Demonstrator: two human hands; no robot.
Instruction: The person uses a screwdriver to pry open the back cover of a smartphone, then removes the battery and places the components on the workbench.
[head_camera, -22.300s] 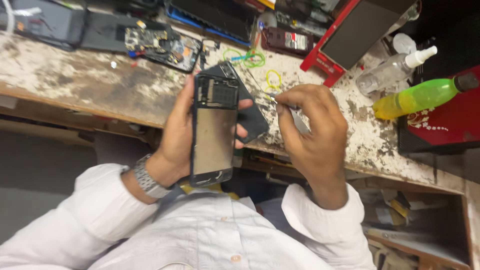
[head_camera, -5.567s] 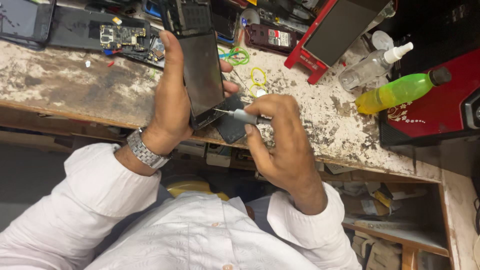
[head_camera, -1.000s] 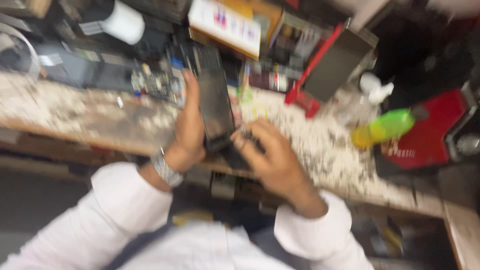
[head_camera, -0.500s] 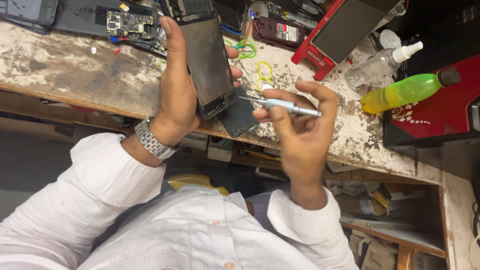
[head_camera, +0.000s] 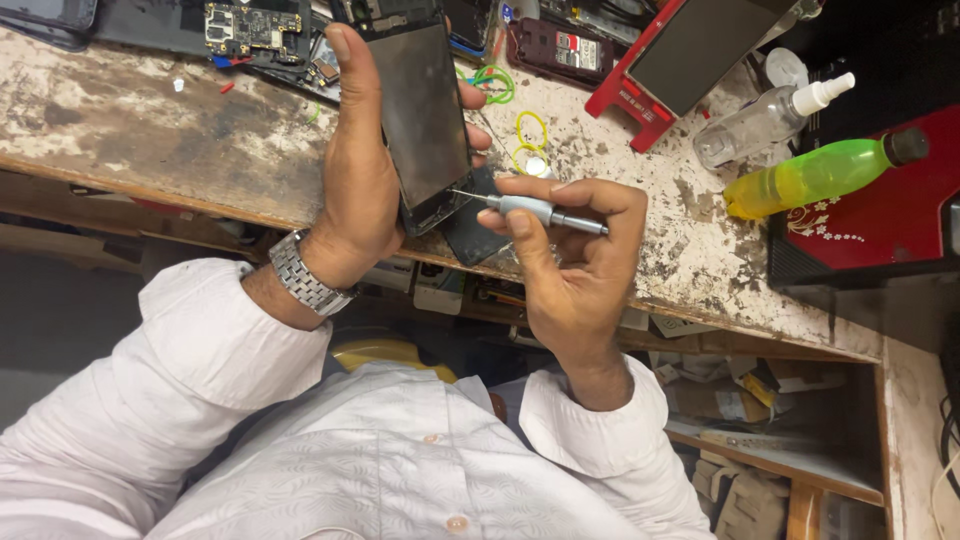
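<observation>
While the dark, opened slab of a phone (head_camera: 420, 110) stands nearly upright above the bench edge, my left hand (head_camera: 355, 170) wraps it, thumb along its left side and fingertips curled round the right. At four o'clock from it my right hand (head_camera: 570, 265) pinches a slim grey-handled screwdriver (head_camera: 530, 210), its tip touching the phone's lower corner. A small dark panel (head_camera: 475, 225) lies just beneath. On the stained, mottled workbench (head_camera: 150, 110), yellow and green rubber bands (head_camera: 520, 125) lie at one o'clock, a green plastic bottle (head_camera: 815, 175) at three, a green circuit board (head_camera: 250, 25) at ten.
</observation>
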